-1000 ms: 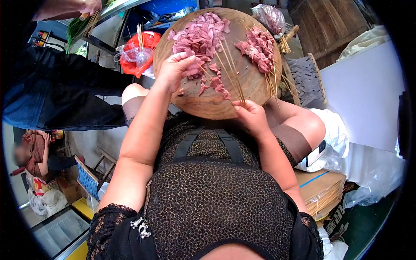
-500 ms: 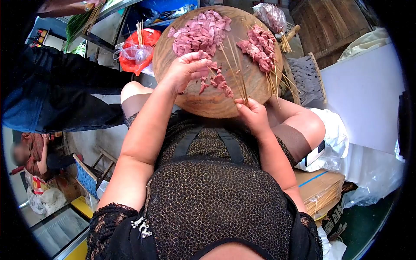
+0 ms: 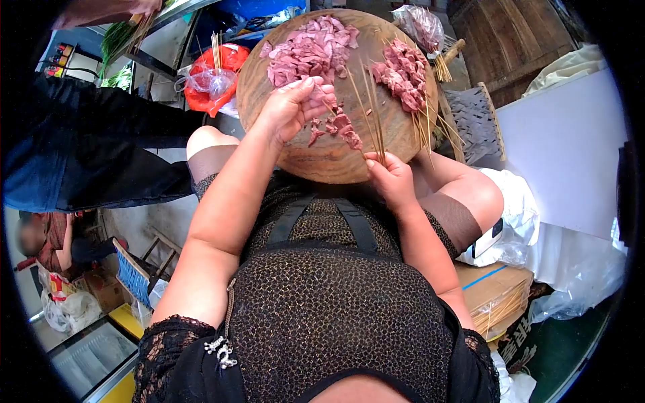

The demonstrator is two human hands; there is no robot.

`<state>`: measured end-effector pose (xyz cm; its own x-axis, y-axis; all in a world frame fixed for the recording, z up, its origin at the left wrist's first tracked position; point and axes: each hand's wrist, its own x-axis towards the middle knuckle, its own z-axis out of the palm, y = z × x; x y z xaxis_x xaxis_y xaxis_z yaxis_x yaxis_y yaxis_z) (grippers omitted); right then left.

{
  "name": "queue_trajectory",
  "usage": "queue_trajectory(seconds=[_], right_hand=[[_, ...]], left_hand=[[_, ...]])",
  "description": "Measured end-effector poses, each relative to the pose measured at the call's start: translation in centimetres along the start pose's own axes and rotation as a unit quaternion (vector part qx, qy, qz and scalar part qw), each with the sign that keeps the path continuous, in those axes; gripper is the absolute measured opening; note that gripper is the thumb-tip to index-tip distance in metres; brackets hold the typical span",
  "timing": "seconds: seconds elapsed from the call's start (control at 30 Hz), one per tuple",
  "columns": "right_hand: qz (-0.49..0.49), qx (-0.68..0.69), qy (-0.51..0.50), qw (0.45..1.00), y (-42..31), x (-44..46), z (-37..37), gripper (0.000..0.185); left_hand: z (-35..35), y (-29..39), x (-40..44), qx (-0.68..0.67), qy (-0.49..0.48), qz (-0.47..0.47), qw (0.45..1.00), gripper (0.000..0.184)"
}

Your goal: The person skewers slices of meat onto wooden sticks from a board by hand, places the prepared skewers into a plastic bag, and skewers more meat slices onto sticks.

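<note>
My right hand (image 3: 392, 178) is closed round several thin bamboo skewers (image 3: 378, 127) at the near edge of the round wooden board (image 3: 316, 168). One skewer slants up to the left, with pieces of red meat (image 3: 347, 131) threaded along it. By that skewer's upper end is my left hand (image 3: 295, 107), palm partly showing and fingers loosely extended. I see nothing gripped in it. Beyond it lies a large heap of sliced raw meat (image 3: 312, 50). Loaded meat skewers (image 3: 403, 77) are piled at the board's right, their bare sticks pointing toward me.
A red plastic bag (image 3: 213, 80) with upright sticks stands left of the board. Behind the board at right is a clear bag of meat (image 3: 420, 27). A woven stool (image 3: 476, 124) is at right. Another person's dark-trousered legs (image 3: 101, 141) stand at left.
My left hand has eased off the meat near the skewer's upper end, and its fingers have loosened, showing more palm. My right hand and its skewers have barely moved.
</note>
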<state>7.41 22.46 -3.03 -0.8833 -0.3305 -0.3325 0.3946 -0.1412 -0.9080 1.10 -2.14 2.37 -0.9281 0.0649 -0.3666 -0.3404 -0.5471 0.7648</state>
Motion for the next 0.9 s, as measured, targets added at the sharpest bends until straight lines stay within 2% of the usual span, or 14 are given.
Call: queue_trajectory(seconds=[0.47, 0.57, 0.73, 0.83, 0.9], right_hand=[[0.034, 0.010, -0.017, 0.999, -0.6, -0.4, 0.1, 0.019], [0.053, 0.027, -0.015, 0.998, -0.5, -0.3, 0.4, 0.019], [0.075, 0.059, -0.009, 0.995, -0.9, 0.1, 0.8, 0.019], [0.086, 0.067, -0.015, 0.994, -1.2, 0.1, 1.0, 0.020], [0.086, 0.076, -0.016, 0.993, -1.2, 0.4, 1.3, 0.020]], left_hand=[[0.2, -1.7, -0.6, 0.001, -0.034, -0.023, 0.999, 0.029], [0.2, -2.5, -0.7, -0.047, -0.064, -0.049, 0.996, 0.028], [0.8, -3.2, -0.6, -0.034, -0.056, -0.054, 0.996, 0.030], [1.4, -3.7, -0.4, -0.020, -0.041, -0.038, 0.998, 0.030], [2.3, -4.1, -0.5, -0.080, -0.031, -0.009, 0.996, 0.030]])
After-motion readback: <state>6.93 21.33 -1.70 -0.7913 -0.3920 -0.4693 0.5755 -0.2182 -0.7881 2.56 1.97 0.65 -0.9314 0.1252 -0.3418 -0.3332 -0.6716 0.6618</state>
